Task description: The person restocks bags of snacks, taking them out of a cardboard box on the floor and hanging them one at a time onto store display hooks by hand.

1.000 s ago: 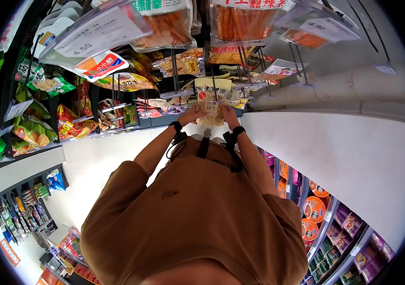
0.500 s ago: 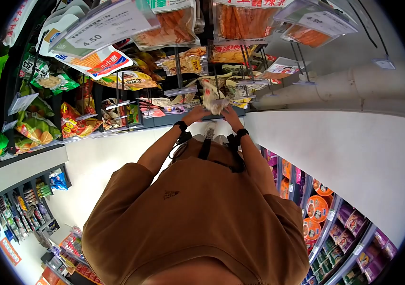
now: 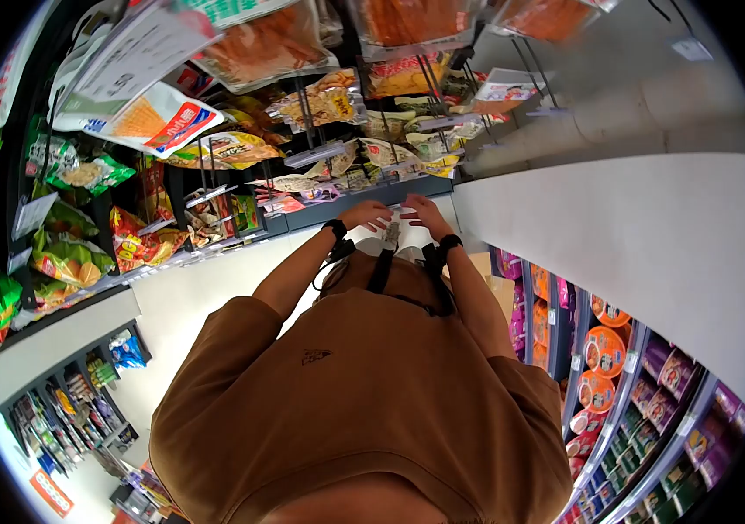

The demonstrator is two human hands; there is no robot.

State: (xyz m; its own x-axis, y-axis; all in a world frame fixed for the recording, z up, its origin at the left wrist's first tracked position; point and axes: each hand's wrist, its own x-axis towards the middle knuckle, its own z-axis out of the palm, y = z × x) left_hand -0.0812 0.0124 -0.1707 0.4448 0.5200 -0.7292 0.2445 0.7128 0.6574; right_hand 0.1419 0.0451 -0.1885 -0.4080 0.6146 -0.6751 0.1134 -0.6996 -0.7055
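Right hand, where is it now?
In the head view, the right hand is in the upper half, just right of centre, beside the left hand and near the shelf edge.

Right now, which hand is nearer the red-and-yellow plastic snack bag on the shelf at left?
Left. The left hand is to the right of the red-and-yellow plastic snack bag, not touching it; the right hand is farther right still.

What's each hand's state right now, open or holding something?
Left hand: open, loosely curved, nothing visible in its grip.
Right hand: open, loosely curved, nothing visible in its grip.
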